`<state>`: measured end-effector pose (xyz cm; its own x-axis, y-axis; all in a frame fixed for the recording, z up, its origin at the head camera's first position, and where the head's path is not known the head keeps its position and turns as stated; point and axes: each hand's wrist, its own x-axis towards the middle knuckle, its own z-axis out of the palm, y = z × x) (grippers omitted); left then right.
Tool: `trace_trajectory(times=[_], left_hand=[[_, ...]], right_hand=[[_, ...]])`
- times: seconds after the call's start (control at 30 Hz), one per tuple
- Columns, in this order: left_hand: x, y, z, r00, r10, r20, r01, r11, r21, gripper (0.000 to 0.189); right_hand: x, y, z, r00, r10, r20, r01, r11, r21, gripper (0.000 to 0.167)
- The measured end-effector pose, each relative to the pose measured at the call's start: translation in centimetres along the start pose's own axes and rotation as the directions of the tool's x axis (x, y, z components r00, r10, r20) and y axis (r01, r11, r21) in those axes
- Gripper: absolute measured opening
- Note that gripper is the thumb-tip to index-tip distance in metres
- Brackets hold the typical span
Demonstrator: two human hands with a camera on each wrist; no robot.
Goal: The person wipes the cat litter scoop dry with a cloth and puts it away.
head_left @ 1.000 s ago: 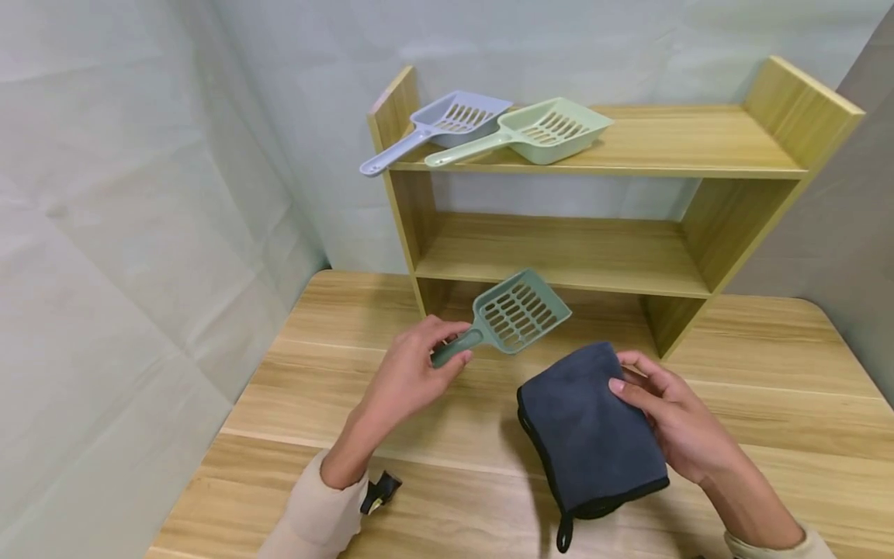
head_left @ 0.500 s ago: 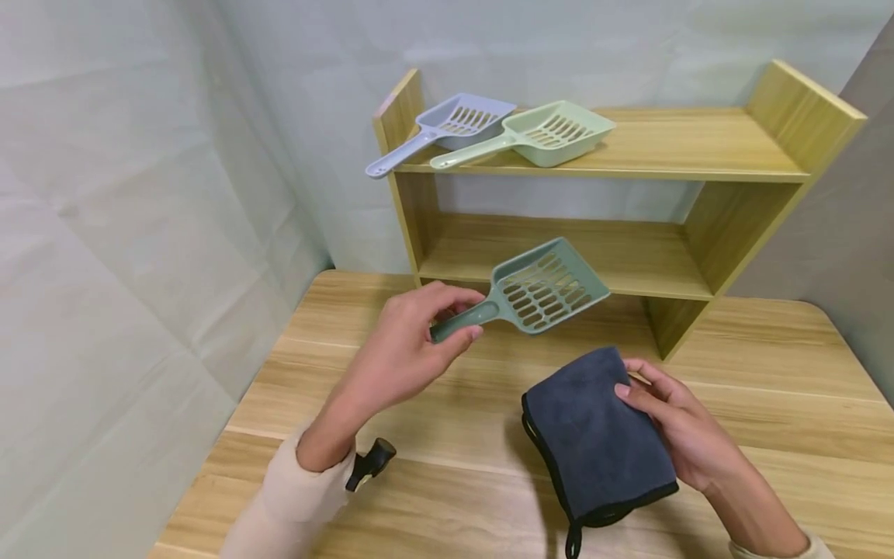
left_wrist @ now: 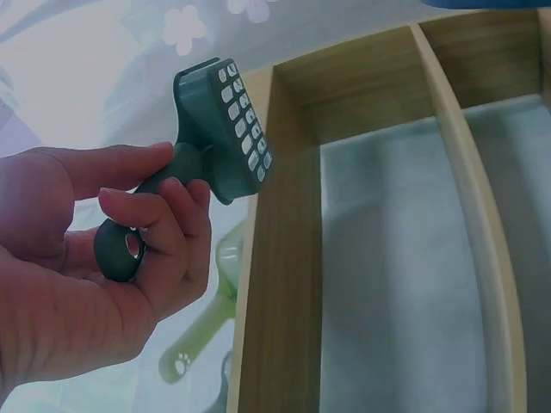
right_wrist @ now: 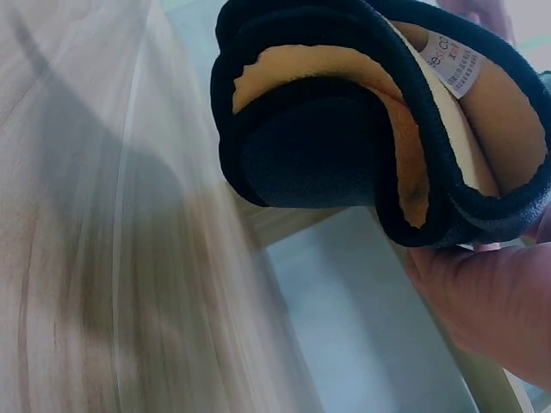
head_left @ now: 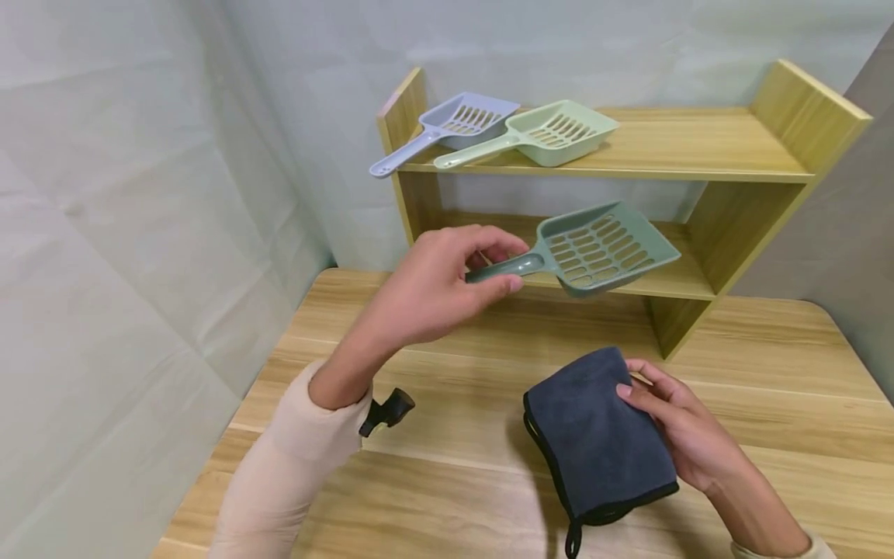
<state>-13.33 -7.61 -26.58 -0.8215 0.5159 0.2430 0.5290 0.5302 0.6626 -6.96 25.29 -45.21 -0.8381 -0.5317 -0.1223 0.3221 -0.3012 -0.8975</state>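
Observation:
My left hand (head_left: pixel 447 283) grips the handle of a dark green litter scoop (head_left: pixel 604 247), its slotted pan pointing right in front of the middle shelf. In the left wrist view the fingers curl round the scoop's handle (left_wrist: pixel 164 172), and the pan (left_wrist: pixel 225 129) stands above them. My right hand (head_left: pixel 687 427) holds a folded dark grey cloth (head_left: pixel 597 435) above the table, thumb on its face and fingers behind. The right wrist view shows the cloth's (right_wrist: pixel 310 155) layered folds, with a yellowish inner side, black edging and a white label (right_wrist: pixel 452 64).
A wooden shelf unit (head_left: pixel 608 172) stands at the back of the wooden table (head_left: pixel 447 481). On its top board lie a lavender scoop (head_left: pixel 464 120) and a light green scoop (head_left: pixel 552 136), handles jutting over the front edge. Pale cloth walls (head_left: pixel 140 233) hang behind and at left.
The left hand has lifted the dark green scoop up and to the right, from low over the table to the middle shelf's height. The right hand and the cloth have barely moved.

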Motion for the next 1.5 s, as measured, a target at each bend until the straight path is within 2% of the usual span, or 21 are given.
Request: trace_trajectory(times=[0.13,0.23,0.43,0.67,0.8,1.03,1.27,1.5], left_hand=[[1.4,1.0,-0.8,0.998,-0.03,0.048,0.033,0.997,-0.068,0.031],[2.4,1.7,-1.3,0.997,-0.039,0.06,0.044,0.996,-0.077,0.032],[4.6,2.9,-1.8,0.998,-0.046,0.039,0.048,0.998,-0.047,0.033],[7.5,4.0,-1.7,0.999,-0.039,-0.004,0.039,0.999,-0.007,0.03],[9.5,4.4,-1.1,0.996,-0.081,-0.035,0.081,0.997,0.009,0.028],[12.4,5.1,1.3,0.976,-0.137,-0.172,0.148,0.987,0.055,0.026],[13.7,5.4,2.9,0.962,-0.178,-0.205,0.188,0.982,0.03,0.027],[14.2,5.4,4.0,0.963,-0.136,-0.233,0.158,0.984,0.078,0.028]], right_hand=[[0.0,0.0,0.0,1.0,-0.001,0.0,0.001,1.0,0.001,0.032],[0.1,0.1,0.0,1.0,-0.004,-0.001,0.004,1.0,-0.001,0.032],[0.1,0.0,0.1,1.0,-0.009,0.002,0.009,1.0,-0.007,0.032],[0.1,0.1,0.1,1.0,-0.013,0.008,0.013,1.0,-0.006,0.033],[0.0,0.2,0.1,1.0,-0.014,0.002,0.014,1.0,-0.005,0.033],[0.0,0.3,0.2,1.0,-0.019,0.001,0.019,1.0,0.003,0.033],[0.0,0.4,0.3,1.0,-0.017,0.0,0.017,1.0,0.014,0.033],[0.1,0.6,0.3,1.0,-0.019,-0.001,0.019,1.0,0.015,0.034]])
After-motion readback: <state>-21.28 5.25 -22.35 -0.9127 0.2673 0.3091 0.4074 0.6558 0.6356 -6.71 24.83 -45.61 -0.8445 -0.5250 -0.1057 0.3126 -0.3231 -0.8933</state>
